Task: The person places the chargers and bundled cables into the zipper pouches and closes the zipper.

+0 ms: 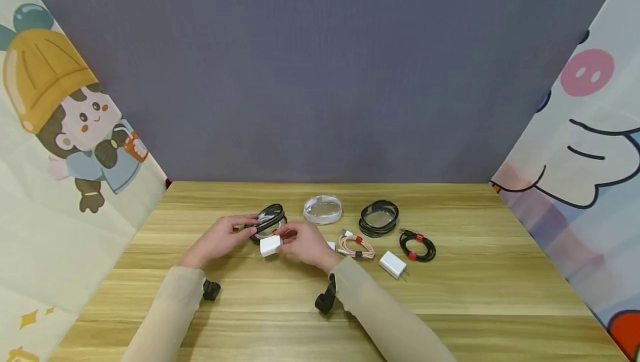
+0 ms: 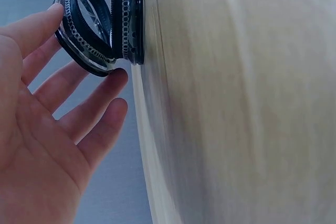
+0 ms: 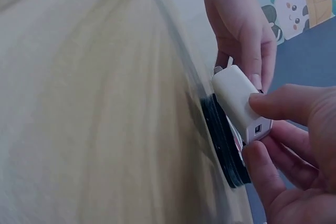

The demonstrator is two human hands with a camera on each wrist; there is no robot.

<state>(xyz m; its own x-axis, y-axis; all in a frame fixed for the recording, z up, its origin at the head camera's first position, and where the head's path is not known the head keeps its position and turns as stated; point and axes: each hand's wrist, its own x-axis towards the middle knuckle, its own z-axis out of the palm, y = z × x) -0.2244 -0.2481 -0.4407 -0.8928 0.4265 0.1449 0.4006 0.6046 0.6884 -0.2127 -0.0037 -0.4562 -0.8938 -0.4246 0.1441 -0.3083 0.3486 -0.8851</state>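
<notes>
Right hand [image 1: 306,244]: thumb and fingers pinch a small white block-shaped plastic charger [image 1: 270,245], port end toward the palm, held just above the wooden table [image 1: 480,295]. Left hand [image 1: 220,238]: fingers straight, relaxed, touching the tilted lid of a round black-rimmed clear case [image 1: 268,220] just behind the charger.

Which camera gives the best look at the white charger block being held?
The right wrist view: the white charger block fills the frame, pinched by the right hand, port visible. The head view shows it small; the left wrist view misses it.
</notes>
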